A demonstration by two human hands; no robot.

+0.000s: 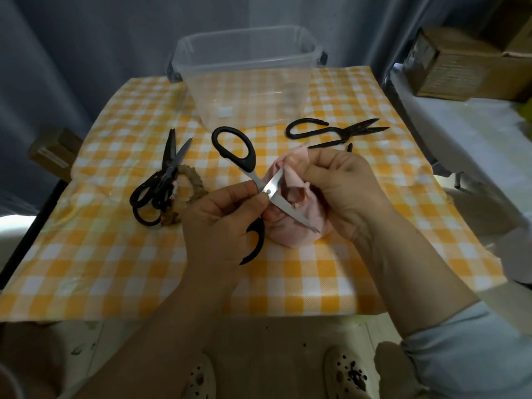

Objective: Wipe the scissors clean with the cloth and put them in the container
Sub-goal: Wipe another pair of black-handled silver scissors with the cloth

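Where scissors (268, 192) splay (centrally), cloth (288, 237) wraps.

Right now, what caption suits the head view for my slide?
Left hand holds open scissors; right hand wipes them with pink cloth.

I had both forearms stretched forward, hands close together. My left hand (218, 223) pinched the scissors (243, 156) near the pivot between thumb and fingers. My right hand (345, 182), fingers curled, gripped the bunched cloth (288, 236).
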